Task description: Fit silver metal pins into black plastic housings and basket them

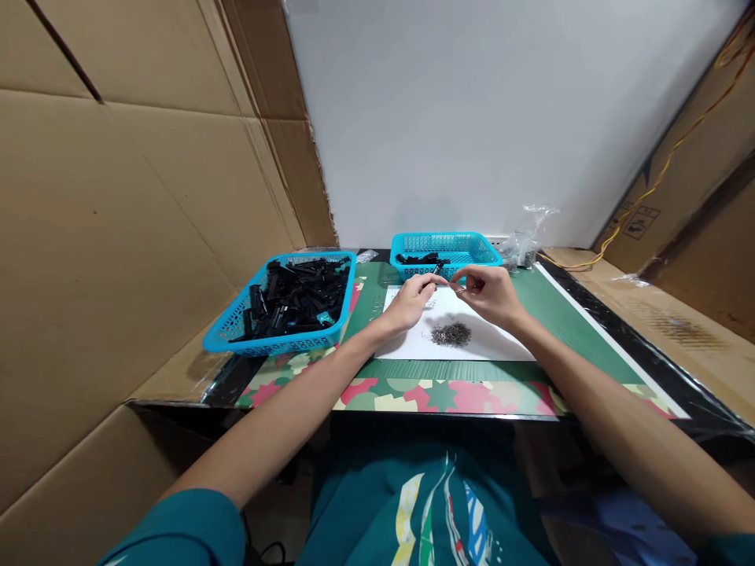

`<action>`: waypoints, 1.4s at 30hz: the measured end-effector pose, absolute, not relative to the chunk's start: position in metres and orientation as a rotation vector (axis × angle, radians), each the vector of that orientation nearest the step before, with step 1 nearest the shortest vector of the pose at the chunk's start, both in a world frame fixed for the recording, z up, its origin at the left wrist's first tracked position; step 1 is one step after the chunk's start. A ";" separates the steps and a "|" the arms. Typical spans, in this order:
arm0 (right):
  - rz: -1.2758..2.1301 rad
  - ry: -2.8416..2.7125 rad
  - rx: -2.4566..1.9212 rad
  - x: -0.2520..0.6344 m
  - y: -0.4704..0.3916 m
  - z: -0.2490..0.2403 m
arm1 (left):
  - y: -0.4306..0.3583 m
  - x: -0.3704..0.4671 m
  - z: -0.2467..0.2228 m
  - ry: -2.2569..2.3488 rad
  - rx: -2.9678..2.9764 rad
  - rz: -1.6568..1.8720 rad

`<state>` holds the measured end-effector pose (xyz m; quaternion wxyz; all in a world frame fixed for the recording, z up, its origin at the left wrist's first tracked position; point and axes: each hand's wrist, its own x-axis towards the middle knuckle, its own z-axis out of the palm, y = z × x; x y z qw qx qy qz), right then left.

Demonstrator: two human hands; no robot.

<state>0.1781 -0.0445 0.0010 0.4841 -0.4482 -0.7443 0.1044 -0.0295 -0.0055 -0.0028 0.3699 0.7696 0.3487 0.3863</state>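
— Nearest me, both forearms reach over the desk. What are the hands doing?
— I see my left hand pinching a small black part, my right hand pinching a tiny spring, raised above the spring pile for fitting.
— Baskets?
— Left basket full of black parts; far basket holds a few.

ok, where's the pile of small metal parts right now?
Head view: the pile of small metal parts lies on the white sheet at table centre, just below the left hand and right hand.
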 end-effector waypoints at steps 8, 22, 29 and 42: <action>0.334 -1.736 -1.058 0.177 -0.045 0.003 | -0.007 -0.033 -0.005 0.944 2.183 1.153; 0.117 -1.913 -1.025 0.172 -0.041 -0.009 | -0.008 -0.037 -0.006 0.975 2.313 1.228; 0.096 -1.976 -0.993 0.174 -0.040 -0.011 | 0.000 -0.044 -0.013 0.898 2.593 1.168; 0.117 -2.008 -1.044 0.176 -0.043 -0.010 | 0.000 -0.044 -0.011 0.826 2.754 1.155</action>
